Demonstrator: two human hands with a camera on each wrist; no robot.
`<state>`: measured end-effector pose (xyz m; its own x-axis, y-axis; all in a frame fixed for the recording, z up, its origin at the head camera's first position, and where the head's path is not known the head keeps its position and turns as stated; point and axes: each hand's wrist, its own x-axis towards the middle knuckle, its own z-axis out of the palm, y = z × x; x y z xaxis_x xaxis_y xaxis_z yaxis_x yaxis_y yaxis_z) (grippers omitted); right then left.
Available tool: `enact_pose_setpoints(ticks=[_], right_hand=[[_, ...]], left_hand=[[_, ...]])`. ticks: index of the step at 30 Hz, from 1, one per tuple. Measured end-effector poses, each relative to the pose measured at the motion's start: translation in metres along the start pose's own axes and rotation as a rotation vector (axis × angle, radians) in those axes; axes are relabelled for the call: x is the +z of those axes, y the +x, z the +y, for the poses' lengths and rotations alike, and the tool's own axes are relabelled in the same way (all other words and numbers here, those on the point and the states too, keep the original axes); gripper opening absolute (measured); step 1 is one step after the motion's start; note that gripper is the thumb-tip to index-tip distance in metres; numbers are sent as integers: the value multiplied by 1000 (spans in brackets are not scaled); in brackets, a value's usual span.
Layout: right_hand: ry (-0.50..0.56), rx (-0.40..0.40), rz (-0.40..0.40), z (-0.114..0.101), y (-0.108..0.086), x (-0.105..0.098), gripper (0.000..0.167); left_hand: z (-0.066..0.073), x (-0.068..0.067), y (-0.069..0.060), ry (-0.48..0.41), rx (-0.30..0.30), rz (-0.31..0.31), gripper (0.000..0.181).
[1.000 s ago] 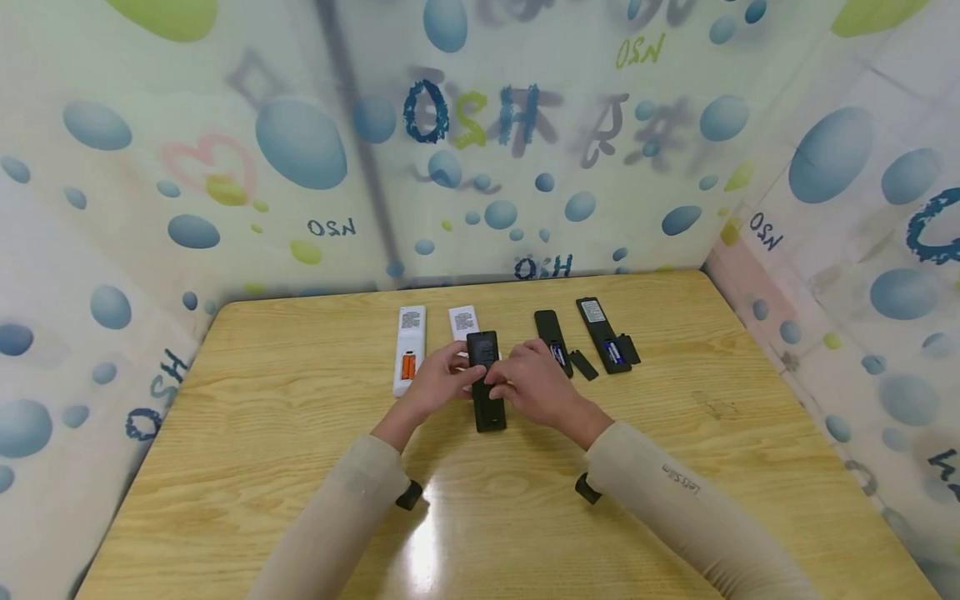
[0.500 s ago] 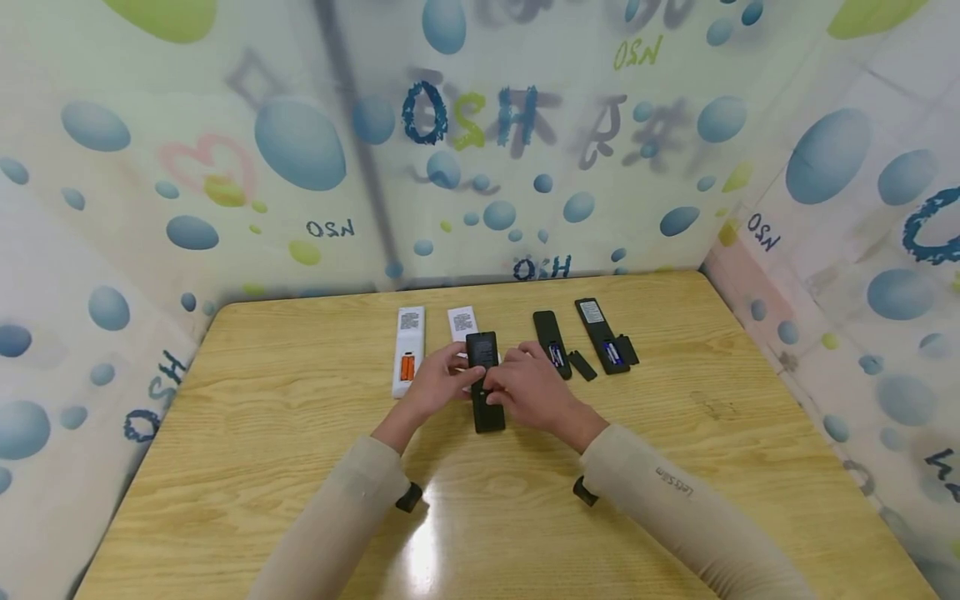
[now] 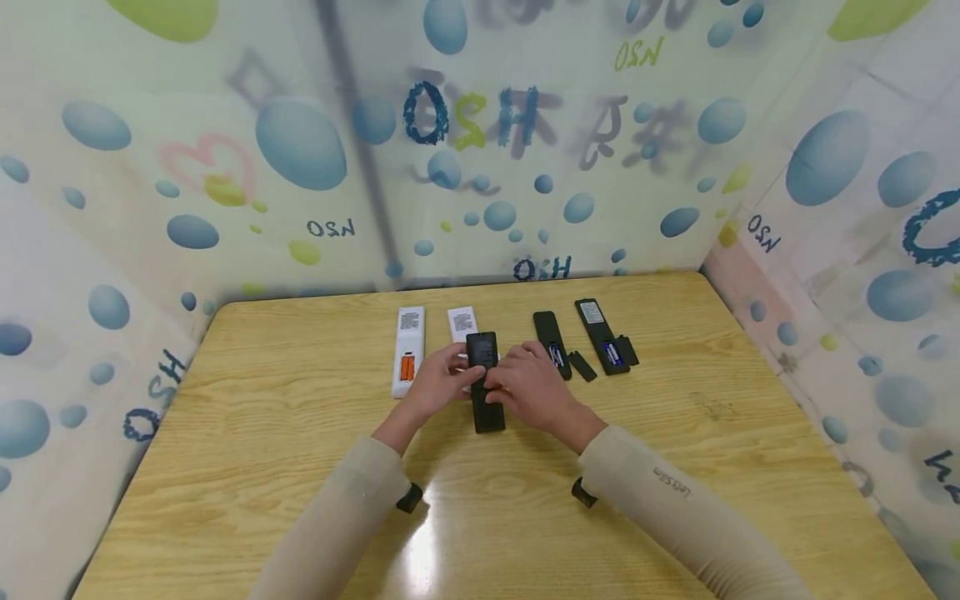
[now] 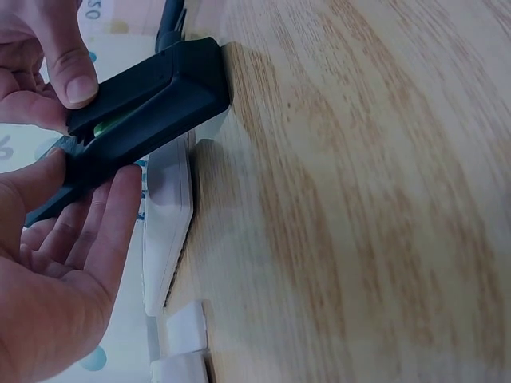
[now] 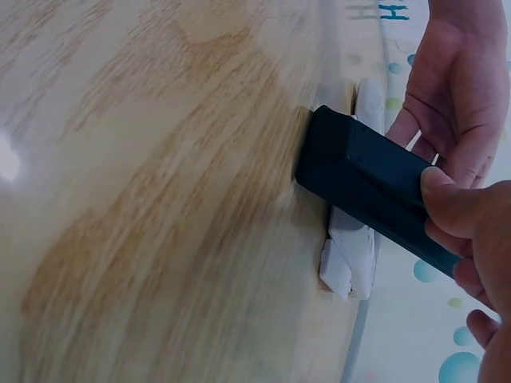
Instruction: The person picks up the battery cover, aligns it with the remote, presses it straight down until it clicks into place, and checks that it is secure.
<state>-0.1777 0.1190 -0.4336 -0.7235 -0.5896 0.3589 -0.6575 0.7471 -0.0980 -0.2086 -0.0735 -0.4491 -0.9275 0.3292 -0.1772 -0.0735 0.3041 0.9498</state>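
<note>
A black remote is held back side up at the middle, tilted, its near end at the tabletop in the wrist views. My left hand grips it from the left, thumb on top and fingers beneath. On the right, my right hand pinches the battery cover with thumb and fingers. In the left wrist view the cover stands lifted at one end, with a gap between it and the remote body. What lies inside the compartment is hidden.
A white remote with orange batteries lies at the left, another white remote behind my hands. To the right are two black remotes with batteries showing, and loose covers. A patterned wall sheet stands behind the table.
My right hand has shifted very slightly left against the black remote. The left hand keeps its grip, nearly unmoved.
</note>
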Motion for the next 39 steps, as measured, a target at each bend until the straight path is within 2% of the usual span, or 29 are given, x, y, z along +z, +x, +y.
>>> enact_pose_setpoints(ticks=[7, 23, 28, 31, 35, 39], right_hand=[[-19, 0, 37, 1, 0, 3, 13], [-35, 94, -21, -2, 0, 2, 14], [30, 155, -42, 1, -1, -4, 17], [15, 203, -47, 4, -3, -8, 24], [-54, 276, -98, 7, -6, -8, 36], [-67, 311, -177, 8, -8, -5, 45]], left_hand=[[1, 0, -2, 3, 21, 0, 40], [0, 1, -3, 32, 34, 14, 37], [1, 2, -1, 35, 41, 10, 36], [0, 3, 0, 34, 44, 10, 37], [0, 3, 0, 38, 41, 12, 39], [1, 3, -1, 39, 24, 24, 41]])
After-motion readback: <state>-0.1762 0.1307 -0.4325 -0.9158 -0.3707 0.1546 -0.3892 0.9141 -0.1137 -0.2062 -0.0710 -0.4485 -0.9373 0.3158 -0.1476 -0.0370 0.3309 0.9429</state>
